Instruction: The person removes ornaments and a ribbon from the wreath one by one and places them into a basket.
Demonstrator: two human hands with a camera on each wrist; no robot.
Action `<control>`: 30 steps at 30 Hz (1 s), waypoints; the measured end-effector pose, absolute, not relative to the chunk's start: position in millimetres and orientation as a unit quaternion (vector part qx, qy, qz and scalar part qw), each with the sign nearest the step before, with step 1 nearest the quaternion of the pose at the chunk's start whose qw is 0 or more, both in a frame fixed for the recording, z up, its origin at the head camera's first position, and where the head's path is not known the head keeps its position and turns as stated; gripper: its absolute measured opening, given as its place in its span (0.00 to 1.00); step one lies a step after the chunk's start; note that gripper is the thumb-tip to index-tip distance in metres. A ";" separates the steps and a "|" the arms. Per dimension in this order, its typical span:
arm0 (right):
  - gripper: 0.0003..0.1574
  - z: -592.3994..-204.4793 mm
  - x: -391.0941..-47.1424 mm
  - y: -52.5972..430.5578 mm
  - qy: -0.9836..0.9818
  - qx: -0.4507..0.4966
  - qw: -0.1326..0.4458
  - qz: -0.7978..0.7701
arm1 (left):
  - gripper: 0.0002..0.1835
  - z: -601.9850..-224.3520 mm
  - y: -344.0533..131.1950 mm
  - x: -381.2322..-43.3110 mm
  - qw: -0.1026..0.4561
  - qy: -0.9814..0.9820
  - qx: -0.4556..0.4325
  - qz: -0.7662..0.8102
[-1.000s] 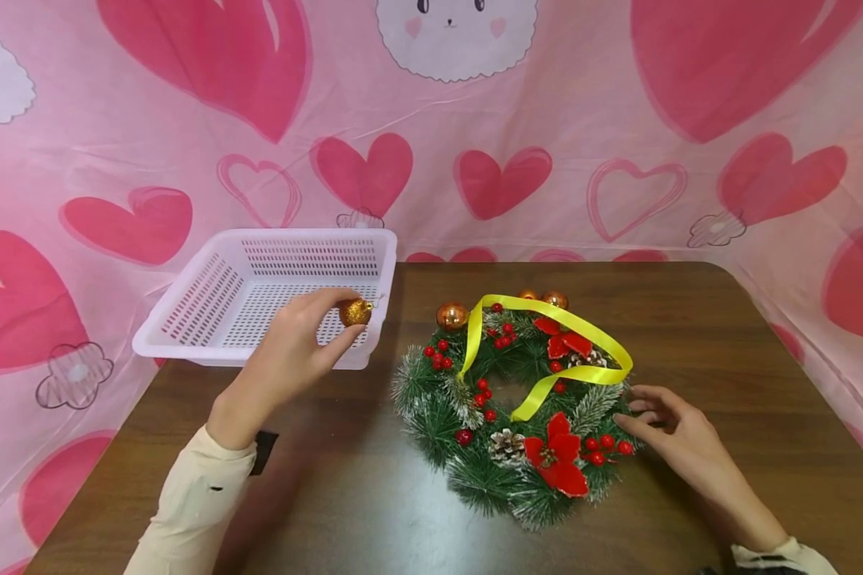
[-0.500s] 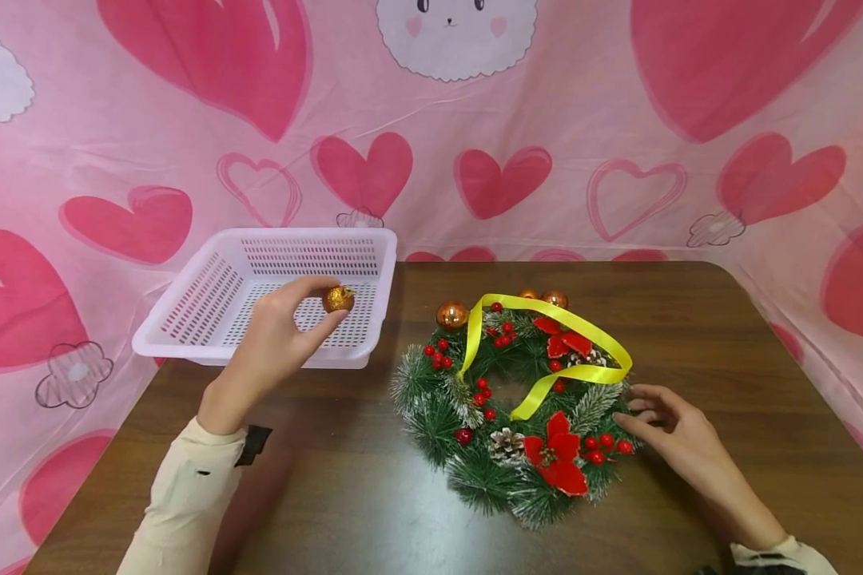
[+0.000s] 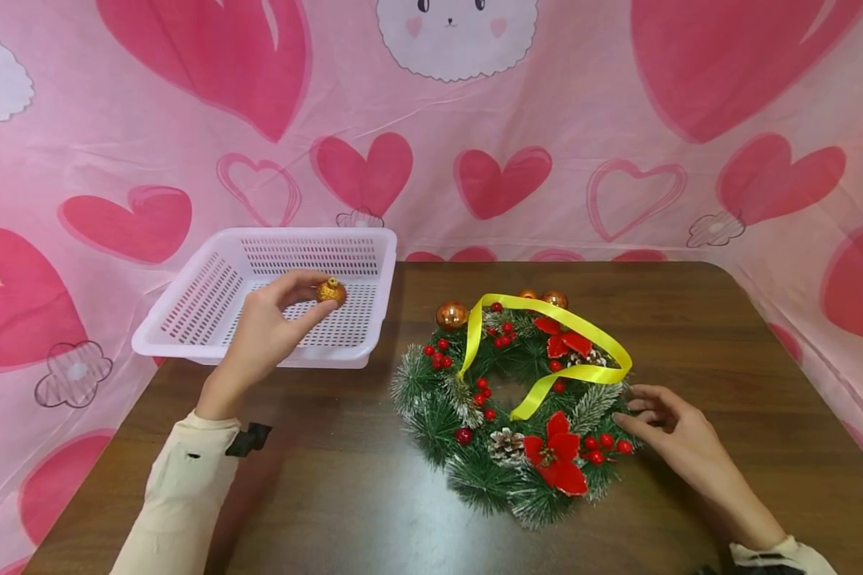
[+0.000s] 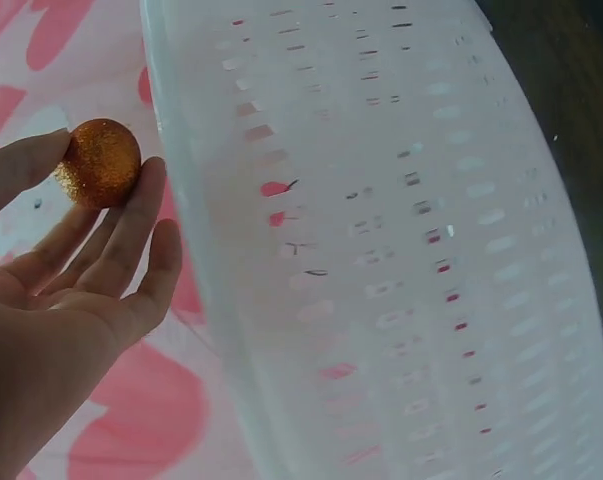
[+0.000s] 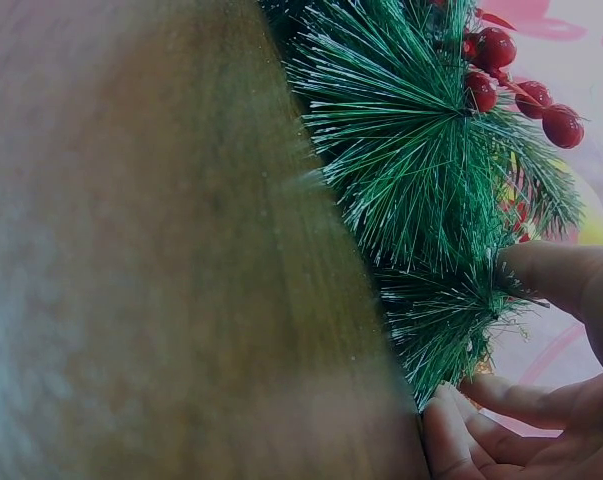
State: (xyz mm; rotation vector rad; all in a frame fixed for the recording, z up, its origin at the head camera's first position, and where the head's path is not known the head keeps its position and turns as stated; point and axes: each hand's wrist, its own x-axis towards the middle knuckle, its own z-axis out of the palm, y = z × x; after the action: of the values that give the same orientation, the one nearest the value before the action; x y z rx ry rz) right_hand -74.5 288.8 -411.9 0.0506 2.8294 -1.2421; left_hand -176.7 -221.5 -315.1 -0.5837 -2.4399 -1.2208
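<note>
My left hand [image 3: 262, 327] pinches a gold glitter bauble [image 3: 332, 293] between thumb and fingertips, over the white plastic basket [image 3: 180, 351]. In the left wrist view the bauble [image 4: 103, 163] sits between the thumb and the fingers, apart from the basket wall [image 4: 381, 250]. A green Christmas wreath [image 3: 431, 423] lies on the table, with red flowers, berries, pine cones and a yellow ribbon [image 3: 590, 331]. At its right edge, my right hand [image 3: 679, 439] holds the needles between thumb and fingers; the right wrist view shows the thumb [image 5: 556, 275] against the green needles [image 5: 421, 160].
Shiny copper-coloured baubles [image 3: 451, 315] stand at the wreath's far side. The brown wooden table [image 3: 345, 463] ends at a pink cloth backdrop [image 3: 431, 112] with heart prints. The basket stands at the table's far left corner.
My left hand has moved left and slightly away from me with the bauble, from the basket's right rim to above its inside. The right hand and the wreath have stayed put.
</note>
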 end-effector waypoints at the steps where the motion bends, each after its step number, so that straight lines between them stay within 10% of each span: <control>1: 0.35 -412.0 -74.5 288.9 0.916 0.017 0.027 -0.400 | 0.18 -316.0 -222.7 -177.7 0.166 -0.857 -0.202 -0.444; 30: 0.36 -411.4 -75.4 289.8 0.917 0.019 0.035 -0.396 | 0.21 -330.5 -241.6 -193.9 0.119 -0.848 -0.110 -0.504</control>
State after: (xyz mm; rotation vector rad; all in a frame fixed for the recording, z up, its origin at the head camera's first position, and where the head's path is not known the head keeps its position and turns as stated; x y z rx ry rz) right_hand -75.4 289.8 -411.4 0.0585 2.8197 -1.2173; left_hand -193.9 -241.6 -330.5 -0.3216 -2.4804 -1.4728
